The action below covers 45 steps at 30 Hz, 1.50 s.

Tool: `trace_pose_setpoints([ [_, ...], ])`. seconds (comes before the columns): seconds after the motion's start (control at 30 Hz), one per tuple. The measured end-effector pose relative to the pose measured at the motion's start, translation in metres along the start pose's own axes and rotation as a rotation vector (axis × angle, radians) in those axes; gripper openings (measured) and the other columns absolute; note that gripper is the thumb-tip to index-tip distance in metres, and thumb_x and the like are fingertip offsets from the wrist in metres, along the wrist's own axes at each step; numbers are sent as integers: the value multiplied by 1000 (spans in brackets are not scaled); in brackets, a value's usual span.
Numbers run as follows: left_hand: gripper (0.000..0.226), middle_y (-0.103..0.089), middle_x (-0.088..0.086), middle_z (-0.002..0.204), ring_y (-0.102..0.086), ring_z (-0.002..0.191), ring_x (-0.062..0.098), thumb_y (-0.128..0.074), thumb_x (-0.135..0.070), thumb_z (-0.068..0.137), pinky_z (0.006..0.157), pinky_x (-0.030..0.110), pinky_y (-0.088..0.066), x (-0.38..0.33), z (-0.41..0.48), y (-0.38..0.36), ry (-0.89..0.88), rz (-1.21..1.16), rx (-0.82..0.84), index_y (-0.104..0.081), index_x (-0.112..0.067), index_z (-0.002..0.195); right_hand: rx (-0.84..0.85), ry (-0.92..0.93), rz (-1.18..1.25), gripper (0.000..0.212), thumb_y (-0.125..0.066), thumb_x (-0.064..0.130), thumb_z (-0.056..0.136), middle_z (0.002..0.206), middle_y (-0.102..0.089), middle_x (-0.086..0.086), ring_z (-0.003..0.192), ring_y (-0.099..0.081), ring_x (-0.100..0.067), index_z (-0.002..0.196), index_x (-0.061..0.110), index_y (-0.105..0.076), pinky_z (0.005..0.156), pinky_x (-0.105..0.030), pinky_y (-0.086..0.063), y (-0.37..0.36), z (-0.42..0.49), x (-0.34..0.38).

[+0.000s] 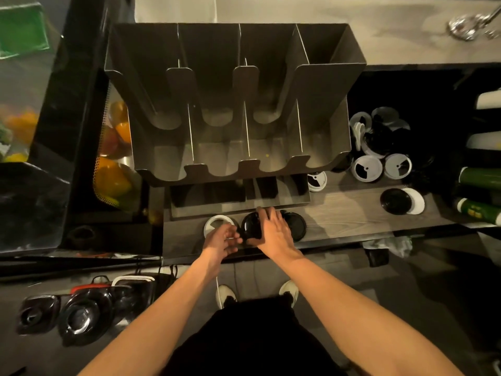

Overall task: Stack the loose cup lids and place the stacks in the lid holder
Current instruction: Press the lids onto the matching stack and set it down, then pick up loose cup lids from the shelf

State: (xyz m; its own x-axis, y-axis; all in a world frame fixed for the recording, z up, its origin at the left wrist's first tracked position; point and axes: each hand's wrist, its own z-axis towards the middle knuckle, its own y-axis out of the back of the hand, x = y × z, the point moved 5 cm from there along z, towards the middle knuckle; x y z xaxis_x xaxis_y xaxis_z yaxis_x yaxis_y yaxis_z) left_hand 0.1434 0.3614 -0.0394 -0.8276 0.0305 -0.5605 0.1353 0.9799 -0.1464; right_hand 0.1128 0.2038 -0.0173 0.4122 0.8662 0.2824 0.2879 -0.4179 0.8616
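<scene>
The metal lid holder (320,85) stands on the dark counter, its several compartments showing no lids. At the counter's front edge lie a white lid (214,221), a black lid (250,225) and another black lid (296,225). My right hand (273,232) grips the middle black lid, thumb at its near rim and fingers over its far edge. My left hand (223,238) hovers just left of that lid with relaxed fingers, partly over the white lid, holding nothing.
A heap of loose white and black lids (379,137) lies right of the holder, with two white lids (366,168) in front and a black-on-white pair (398,201) nearer. Green rolls (479,177) sit far right. A fruit bin (113,172) stands left.
</scene>
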Motion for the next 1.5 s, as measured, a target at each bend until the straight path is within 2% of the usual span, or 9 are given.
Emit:
trace_pose_setpoints([
  [0.1, 26, -70, 7, 90, -68, 83, 20, -48, -27, 104, 73, 32, -51, -5, -2, 0, -18, 11, 0, -67, -10, 104, 46, -16, 28, 92, -74, 52, 84, 163, -18, -16, 152, -17, -32, 156, 20, -27, 122, -43, -18, -4, -6, -2],
  [0.17, 25, -70, 7, 91, -68, 86, 21, -49, -28, 103, 74, 33, -52, -8, -2, 1, -33, 22, 13, -67, -10, 104, 41, -17, 11, 88, -69, 56, 86, 163, -18, -15, 152, -16, -30, 156, 21, -28, 123, -43, -15, -5, -8, -2],
  [0.3, 24, -70, 6, 90, -67, 86, 21, -48, -28, 102, 73, 33, -51, -11, -2, 2, -63, 31, 39, -67, -12, 101, -63, 21, -53, 74, -66, 54, 89, 152, -38, -7, 144, -30, -25, 150, 22, -38, 119, -43, -24, -3, -10, 1],
  [0.53, 23, -70, 6, 88, -67, 85, 20, -50, -27, 101, 76, 33, -50, -8, -6, 0, -52, 27, 36, -67, -12, 101, -36, 31, -124, 73, -66, 51, 90, 150, -39, -8, 139, -36, -26, 149, 19, -37, 114, -42, -31, -2, -5, 10],
  [0.73, 25, -70, 6, 92, -68, 87, 20, -49, -29, 102, 73, 32, -51, -15, -12, -3, -82, 29, 68, -66, -10, 105, -37, 46, -104, 71, -60, 49, 94, 155, -31, -11, 143, -31, -28, 152, 20, -32, 116, -42, -30, -8, -10, 12],
  [0.93, 30, -73, 8, 97, -69, 91, 21, -50, -31, 102, 75, 32, -51, -17, -13, -19, -102, 60, 95, -67, -8, 112, -166, 75, 71, 48, -54, 45, 100, 139, -50, -5, 130, -47, -25, 138, 16, -49, 107, -39, -40, 17, -16, 5],
  [1.13, 25, -69, 10, 115, -67, 103, 23, -44, -28, 106, 78, 31, -51, -30, -18, -77, -171, 123, 185, -62, -15, 119, -252, -48, 459, 37, -54, 48, 99, 123, -64, 8, 115, -58, -12, 130, 27, -56, 96, -36, -48, 56, -13, -45],
  [1.3, 19, -71, 9, 106, -71, 99, 23, -56, -28, 101, 72, 32, -49, -30, -10, -143, -178, 185, 200, -65, -14, 110, -313, -163, 643, 26, -57, 46, 98, 100, -65, 15, 93, -64, -7, 117, 29, -62, 90, -38, -53, 84, -6, -115],
  [1.5, 17, -70, 8, 102, -70, 95, 24, -56, -26, 101, 71, 30, -48, -13, -1, -251, -163, 227, 207, -62, -14, 110, -362, -240, 701, 25, -57, 44, 99, 107, -65, 9, 99, -62, -11, 118, 29, -61, 86, -34, -50, 126, -10, -223],
])
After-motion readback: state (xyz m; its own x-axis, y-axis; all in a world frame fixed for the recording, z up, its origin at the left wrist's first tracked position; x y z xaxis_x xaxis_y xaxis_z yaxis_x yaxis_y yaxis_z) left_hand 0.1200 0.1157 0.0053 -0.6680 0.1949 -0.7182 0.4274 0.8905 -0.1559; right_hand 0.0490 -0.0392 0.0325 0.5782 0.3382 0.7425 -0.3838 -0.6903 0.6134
